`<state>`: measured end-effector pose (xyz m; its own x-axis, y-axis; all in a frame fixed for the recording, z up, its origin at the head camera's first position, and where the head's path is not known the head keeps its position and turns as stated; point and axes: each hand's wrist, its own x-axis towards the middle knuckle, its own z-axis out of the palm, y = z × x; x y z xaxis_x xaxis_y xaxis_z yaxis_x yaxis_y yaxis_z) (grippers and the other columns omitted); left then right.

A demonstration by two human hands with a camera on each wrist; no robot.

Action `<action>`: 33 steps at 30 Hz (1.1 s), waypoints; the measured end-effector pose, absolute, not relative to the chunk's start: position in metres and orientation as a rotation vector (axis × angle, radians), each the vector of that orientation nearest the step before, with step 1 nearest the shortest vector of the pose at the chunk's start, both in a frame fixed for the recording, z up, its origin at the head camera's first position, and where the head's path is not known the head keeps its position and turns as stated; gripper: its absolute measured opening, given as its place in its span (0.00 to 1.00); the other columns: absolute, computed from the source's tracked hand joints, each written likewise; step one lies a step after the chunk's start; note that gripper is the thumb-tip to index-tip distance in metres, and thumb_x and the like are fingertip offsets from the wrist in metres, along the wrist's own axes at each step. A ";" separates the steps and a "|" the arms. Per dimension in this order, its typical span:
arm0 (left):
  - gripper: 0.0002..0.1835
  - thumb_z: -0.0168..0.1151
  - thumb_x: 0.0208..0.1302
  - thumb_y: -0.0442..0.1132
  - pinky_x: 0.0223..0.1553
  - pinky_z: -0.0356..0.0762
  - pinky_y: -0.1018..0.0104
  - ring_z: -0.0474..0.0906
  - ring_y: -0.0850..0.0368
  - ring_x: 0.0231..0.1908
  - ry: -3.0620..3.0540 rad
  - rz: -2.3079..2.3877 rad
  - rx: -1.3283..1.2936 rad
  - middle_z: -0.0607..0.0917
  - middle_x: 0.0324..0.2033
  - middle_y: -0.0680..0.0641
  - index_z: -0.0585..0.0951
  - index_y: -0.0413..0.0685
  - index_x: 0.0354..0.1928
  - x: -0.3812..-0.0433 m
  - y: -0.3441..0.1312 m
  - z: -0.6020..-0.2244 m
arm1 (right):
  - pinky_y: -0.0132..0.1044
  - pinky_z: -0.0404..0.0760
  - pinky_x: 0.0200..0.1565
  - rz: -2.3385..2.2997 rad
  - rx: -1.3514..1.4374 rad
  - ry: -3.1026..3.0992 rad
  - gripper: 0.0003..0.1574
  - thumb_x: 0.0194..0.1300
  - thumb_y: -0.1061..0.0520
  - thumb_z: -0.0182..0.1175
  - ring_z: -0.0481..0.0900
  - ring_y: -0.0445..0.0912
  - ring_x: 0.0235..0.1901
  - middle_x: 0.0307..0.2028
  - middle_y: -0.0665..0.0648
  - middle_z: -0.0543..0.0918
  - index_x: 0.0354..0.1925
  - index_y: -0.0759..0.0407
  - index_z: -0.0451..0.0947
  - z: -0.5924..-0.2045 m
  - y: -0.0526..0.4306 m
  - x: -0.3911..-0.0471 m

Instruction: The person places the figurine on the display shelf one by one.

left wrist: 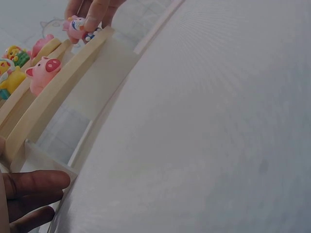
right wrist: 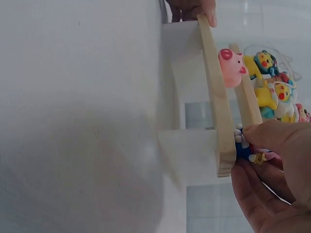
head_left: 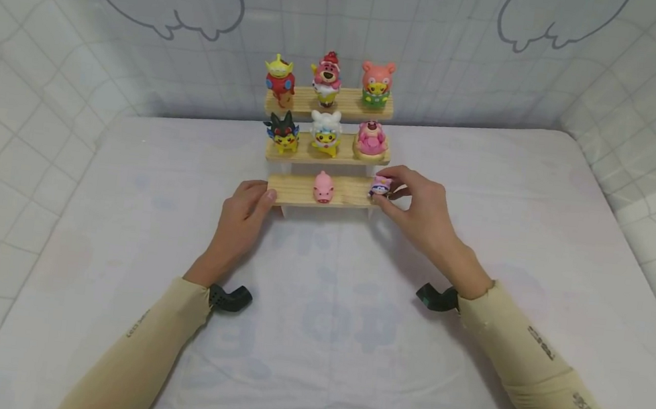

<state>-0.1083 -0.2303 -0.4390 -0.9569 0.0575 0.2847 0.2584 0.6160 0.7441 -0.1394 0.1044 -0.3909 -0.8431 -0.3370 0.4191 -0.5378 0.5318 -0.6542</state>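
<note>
A three-step wooden display stand [head_left: 296, 191] holds small figurines. My right hand [head_left: 425, 205] pinches a small figurine [head_left: 380, 187] with a pink top and blue body between thumb and fingers, at the right end of the lowest board. In the right wrist view, the figurine's base [right wrist: 241, 148] is right at the board's surface, and the fingers partly hide it. My left hand [head_left: 244, 215] holds the left end of the same board, thumb on top and fingers [left wrist: 41, 182] below by the white support. A pink pig figurine [head_left: 323, 188] stands mid-board between the hands.
The middle step carries a dark-eared yellow figurine [head_left: 283, 133], a white-hooded one [head_left: 326, 133] and a pink bear [head_left: 371, 138]. On top stand a green-headed alien [head_left: 280, 77], a strawberry-hatted bear [head_left: 327, 79] and a pink-hooded figurine [head_left: 376, 84]. A white cloth [head_left: 313, 338] covers the table.
</note>
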 end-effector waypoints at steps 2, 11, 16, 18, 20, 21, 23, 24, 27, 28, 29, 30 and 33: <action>0.25 0.50 0.85 0.50 0.70 0.70 0.43 0.74 0.44 0.67 -2.606 -1.258 -0.261 0.85 0.58 0.37 0.87 0.39 0.38 -0.109 -0.230 -0.439 | 0.48 0.88 0.49 1.201 0.733 -2.528 0.23 0.66 0.61 0.74 0.90 0.51 0.39 0.43 0.58 0.89 0.58 0.59 0.81 -0.392 0.103 -0.139; 0.24 0.49 0.85 0.50 0.69 0.71 0.43 0.74 0.44 0.67 -2.617 -1.244 -0.250 0.84 0.58 0.36 0.87 0.37 0.49 -0.109 -0.231 -0.438 | 0.51 0.87 0.47 1.242 0.698 -2.503 0.28 0.65 0.60 0.75 0.85 0.53 0.41 0.42 0.60 0.86 0.61 0.60 0.81 -0.399 0.092 -0.140; 0.24 0.50 0.84 0.50 0.68 0.71 0.44 0.74 0.45 0.66 -2.607 -1.253 -0.252 0.85 0.58 0.37 0.87 0.39 0.43 -0.108 -0.231 -0.438 | 0.54 0.84 0.46 1.256 0.688 -2.500 0.28 0.65 0.58 0.76 0.81 0.52 0.42 0.43 0.59 0.86 0.62 0.58 0.81 -0.401 0.085 -0.140; 0.24 0.50 0.84 0.50 0.68 0.71 0.44 0.74 0.45 0.66 -2.600 -1.260 -0.253 0.85 0.57 0.37 0.87 0.39 0.41 -0.109 -0.231 -0.438 | 0.54 0.84 0.46 1.259 0.685 -2.496 0.28 0.66 0.58 0.75 0.80 0.52 0.41 0.43 0.59 0.86 0.62 0.58 0.81 -0.402 0.084 -0.140; 0.24 0.50 0.84 0.50 0.68 0.71 0.44 0.75 0.45 0.66 -2.592 -1.265 -0.255 0.85 0.57 0.37 0.87 0.39 0.39 -0.109 -0.231 -0.438 | 0.55 0.84 0.45 1.261 0.682 -2.491 0.28 0.65 0.58 0.76 0.80 0.52 0.41 0.43 0.59 0.86 0.61 0.58 0.81 -0.402 0.084 -0.141; 0.24 0.50 0.84 0.50 0.68 0.71 0.44 0.75 0.45 0.66 -2.588 -1.266 -0.256 0.85 0.57 0.37 0.87 0.39 0.38 -0.109 -0.231 -0.438 | 0.55 0.84 0.45 1.261 0.682 -2.490 0.28 0.65 0.58 0.76 0.80 0.52 0.41 0.43 0.59 0.86 0.61 0.58 0.81 -0.402 0.084 -0.141; 0.25 0.51 0.84 0.50 0.69 0.71 0.45 0.75 0.46 0.66 -2.584 -1.270 -0.254 0.85 0.57 0.37 0.87 0.40 0.37 -0.109 -0.230 -0.438 | 0.55 0.84 0.45 1.262 0.684 -2.489 0.28 0.65 0.58 0.76 0.80 0.52 0.41 0.43 0.59 0.86 0.61 0.59 0.81 -0.402 0.084 -0.141; 0.25 0.51 0.84 0.50 0.69 0.71 0.45 0.75 0.46 0.66 -2.583 -1.272 -0.255 0.85 0.57 0.37 0.87 0.40 0.37 -0.109 -0.230 -0.438 | 0.55 0.83 0.46 1.262 0.684 -2.489 0.28 0.65 0.58 0.76 0.80 0.52 0.41 0.43 0.59 0.86 0.61 0.59 0.81 -0.403 0.084 -0.141; 0.25 0.50 0.84 0.50 0.69 0.70 0.44 0.74 0.46 0.66 -2.584 -1.273 -0.255 0.85 0.57 0.38 0.87 0.40 0.37 -0.108 -0.230 -0.437 | 0.55 0.84 0.46 1.266 0.687 -2.484 0.28 0.65 0.58 0.75 0.80 0.52 0.41 0.43 0.59 0.86 0.61 0.59 0.81 -0.403 0.084 -0.142; 0.25 0.50 0.84 0.50 0.69 0.70 0.44 0.74 0.46 0.66 -2.584 -1.275 -0.254 0.85 0.57 0.38 0.87 0.40 0.37 -0.108 -0.230 -0.437 | 0.55 0.84 0.46 1.268 0.689 -2.481 0.28 0.65 0.58 0.75 0.80 0.52 0.41 0.43 0.59 0.86 0.61 0.59 0.81 -0.403 0.084 -0.142; 0.25 0.50 0.84 0.50 0.69 0.70 0.44 0.74 0.46 0.66 -2.585 -1.274 -0.256 0.85 0.57 0.38 0.87 0.40 0.37 -0.108 -0.230 -0.437 | 0.55 0.84 0.46 1.269 0.690 -2.478 0.28 0.65 0.58 0.76 0.80 0.51 0.40 0.43 0.59 0.86 0.61 0.59 0.81 -0.404 0.085 -0.142; 0.25 0.50 0.84 0.50 0.69 0.70 0.44 0.74 0.46 0.66 -2.584 -1.278 -0.255 0.85 0.56 0.38 0.87 0.40 0.37 -0.108 -0.230 -0.438 | 0.54 0.84 0.46 1.268 0.696 -2.473 0.28 0.65 0.58 0.76 0.80 0.51 0.40 0.43 0.59 0.86 0.61 0.59 0.81 -0.405 0.085 -0.142; 0.25 0.51 0.84 0.50 0.69 0.70 0.44 0.74 0.46 0.66 -2.581 -1.285 -0.257 0.86 0.56 0.38 0.87 0.40 0.37 -0.109 -0.230 -0.438 | 0.52 0.85 0.45 1.258 0.719 -2.453 0.30 0.63 0.57 0.77 0.81 0.50 0.41 0.43 0.58 0.86 0.61 0.59 0.81 -0.405 0.088 -0.142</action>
